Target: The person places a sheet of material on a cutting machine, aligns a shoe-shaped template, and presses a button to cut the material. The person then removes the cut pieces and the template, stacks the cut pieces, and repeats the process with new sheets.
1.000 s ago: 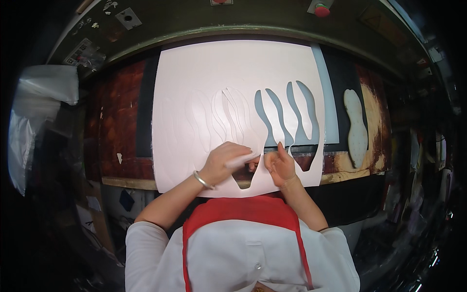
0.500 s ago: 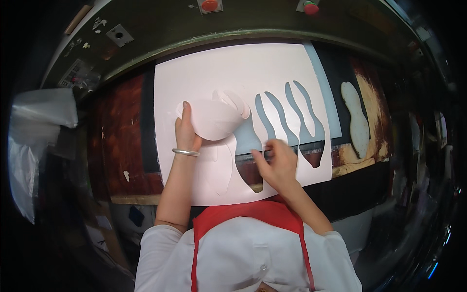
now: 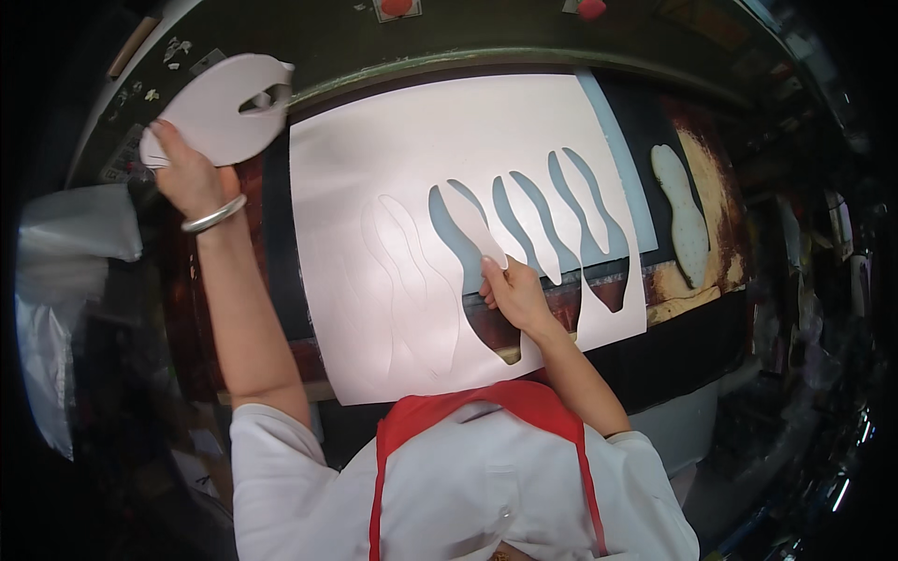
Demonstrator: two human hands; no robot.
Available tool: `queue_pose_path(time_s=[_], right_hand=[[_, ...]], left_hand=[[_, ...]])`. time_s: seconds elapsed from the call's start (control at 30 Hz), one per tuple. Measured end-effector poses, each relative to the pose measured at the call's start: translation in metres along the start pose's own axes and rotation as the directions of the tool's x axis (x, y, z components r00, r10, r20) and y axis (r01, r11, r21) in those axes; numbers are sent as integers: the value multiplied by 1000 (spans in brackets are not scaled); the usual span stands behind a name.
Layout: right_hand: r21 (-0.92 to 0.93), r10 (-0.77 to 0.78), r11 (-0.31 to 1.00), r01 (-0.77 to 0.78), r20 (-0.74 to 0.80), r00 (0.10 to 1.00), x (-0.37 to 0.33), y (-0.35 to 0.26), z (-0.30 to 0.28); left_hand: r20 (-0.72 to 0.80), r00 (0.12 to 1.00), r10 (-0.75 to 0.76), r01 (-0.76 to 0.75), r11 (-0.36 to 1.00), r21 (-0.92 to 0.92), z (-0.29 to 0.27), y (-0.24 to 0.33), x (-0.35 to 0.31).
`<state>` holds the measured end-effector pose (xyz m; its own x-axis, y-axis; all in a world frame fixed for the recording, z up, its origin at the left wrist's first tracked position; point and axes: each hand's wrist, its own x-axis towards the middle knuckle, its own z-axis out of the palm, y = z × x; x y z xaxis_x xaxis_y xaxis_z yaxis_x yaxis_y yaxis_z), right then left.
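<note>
Clock read from the middle of my view. My left hand (image 3: 195, 182) is out at ten o'clock, clamped on a pale cut piece (image 3: 210, 112): thumb laid on its near face, the other fingers mostly hidden behind. The piece is rounded, raised off the bench, with an opening near its right end; one layer or several, I cannot tell. Bangle (image 3: 215, 215) on that wrist.

My right hand (image 3: 519, 294) lies near the hub, a little toward four. Thumb and curled fingers together, pinching the lower end of a narrow tongue (image 3: 472, 217) between two curved openings.

Pale sheet (image 3: 421, 122) spreads from twelve round to seven, three pairs of curved openings at its right half, thin outlines at its left. Blue sheet (image 3: 638, 215) beneath, showing along the right edge. Sole-shaped plate (image 3: 683, 220) just above three. Clear plastic (image 3: 79, 224) at nine. Red button (image 3: 591, 8) at one.
</note>
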<state>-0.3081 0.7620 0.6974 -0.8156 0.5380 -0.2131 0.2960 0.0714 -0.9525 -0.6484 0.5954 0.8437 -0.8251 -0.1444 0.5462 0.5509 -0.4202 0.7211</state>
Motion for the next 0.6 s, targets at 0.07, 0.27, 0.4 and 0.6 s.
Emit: queue_pose_path(time_s=[0.07, 0.27, 0.4, 0.6], right_hand=[[-230, 5, 973, 28, 142, 990, -9, -1, 0], [198, 272, 831, -520, 672, 689, -21, 13, 4], [556, 53, 505, -660, 743, 667, -19, 22, 6], [754, -293, 329, -569, 654, 698, -36, 11, 27]], left_hand=[[121, 979, 164, -182, 971, 153, -20, 14, -14], [954, 291, -72, -400, 897, 190, -52, 49, -218], [972, 193, -137, -312, 930, 193, -84, 53, -260], [817, 450, -361, 72, 926, 369, -82, 49, -246]])
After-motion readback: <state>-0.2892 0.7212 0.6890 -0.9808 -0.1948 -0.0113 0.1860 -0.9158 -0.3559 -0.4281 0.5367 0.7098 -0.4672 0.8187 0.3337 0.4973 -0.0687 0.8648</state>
